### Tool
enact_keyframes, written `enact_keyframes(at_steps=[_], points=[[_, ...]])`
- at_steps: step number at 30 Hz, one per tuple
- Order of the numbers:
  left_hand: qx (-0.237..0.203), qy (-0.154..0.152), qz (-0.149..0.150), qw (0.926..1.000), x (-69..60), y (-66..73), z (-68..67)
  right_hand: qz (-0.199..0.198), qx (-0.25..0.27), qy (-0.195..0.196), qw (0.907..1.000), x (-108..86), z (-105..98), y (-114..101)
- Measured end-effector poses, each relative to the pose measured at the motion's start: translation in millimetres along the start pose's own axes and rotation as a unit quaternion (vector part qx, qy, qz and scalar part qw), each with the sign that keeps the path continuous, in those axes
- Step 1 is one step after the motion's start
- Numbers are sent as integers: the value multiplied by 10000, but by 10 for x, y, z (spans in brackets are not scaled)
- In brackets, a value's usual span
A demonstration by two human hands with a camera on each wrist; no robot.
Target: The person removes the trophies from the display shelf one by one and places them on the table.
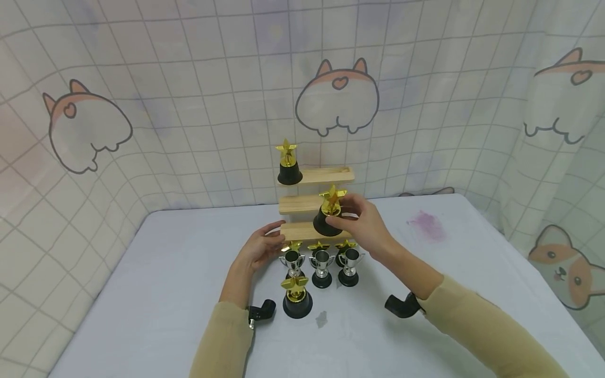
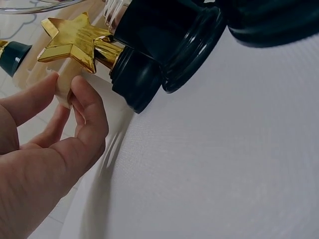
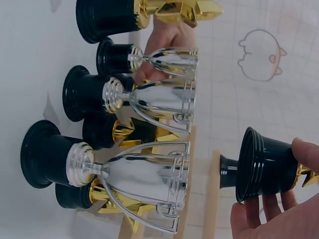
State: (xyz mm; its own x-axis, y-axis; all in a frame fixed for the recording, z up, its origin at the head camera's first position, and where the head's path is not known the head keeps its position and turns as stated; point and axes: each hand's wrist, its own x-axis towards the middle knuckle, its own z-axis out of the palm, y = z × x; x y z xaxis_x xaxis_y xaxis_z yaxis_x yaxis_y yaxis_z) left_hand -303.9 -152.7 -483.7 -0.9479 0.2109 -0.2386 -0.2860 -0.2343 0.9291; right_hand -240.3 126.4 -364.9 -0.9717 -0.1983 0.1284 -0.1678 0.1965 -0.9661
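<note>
A small wooden tiered rack (image 1: pixel 298 231) stands toward the back of the table. My left hand (image 1: pixel 259 249) pinches the left end of its lowest step between thumb and fingers, as the left wrist view shows at the board end (image 2: pixel 65 90). With my right hand (image 1: pixel 366 223) I grip a gold star trophy (image 1: pixel 326 224) by its black base, in front of the rack's right half. It is held above the lowest step, base down, apart from the table. Another star trophy (image 1: pixel 289 174) stands at the left end of the top step.
In front of the rack stand three silver cup trophies (image 1: pixel 322 265), with three gold star trophies behind them, partly hidden. One more star trophy (image 1: pixel 297 304) is nearest me. A white cloth (image 1: pixel 165 294) covers the table, and a gridded curtain (image 1: pixel 212 105) hangs behind.
</note>
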Motion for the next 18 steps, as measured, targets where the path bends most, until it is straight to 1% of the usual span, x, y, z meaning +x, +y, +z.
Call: enact_keyframes(at_steps=[6, 14, 18], points=[[-9, 25, -25, 10000, 0, -1, 10, -50, -21, -6, 10000, -150, -26, 21], [165, -11, -8, 9999, -22, 9, 32, 73, -12, -23, 10000, -332, -41, 43], [138, 25, -20, 9999, -33, 2, 27, 206, 102, -112, 9997, -383, -35, 45]])
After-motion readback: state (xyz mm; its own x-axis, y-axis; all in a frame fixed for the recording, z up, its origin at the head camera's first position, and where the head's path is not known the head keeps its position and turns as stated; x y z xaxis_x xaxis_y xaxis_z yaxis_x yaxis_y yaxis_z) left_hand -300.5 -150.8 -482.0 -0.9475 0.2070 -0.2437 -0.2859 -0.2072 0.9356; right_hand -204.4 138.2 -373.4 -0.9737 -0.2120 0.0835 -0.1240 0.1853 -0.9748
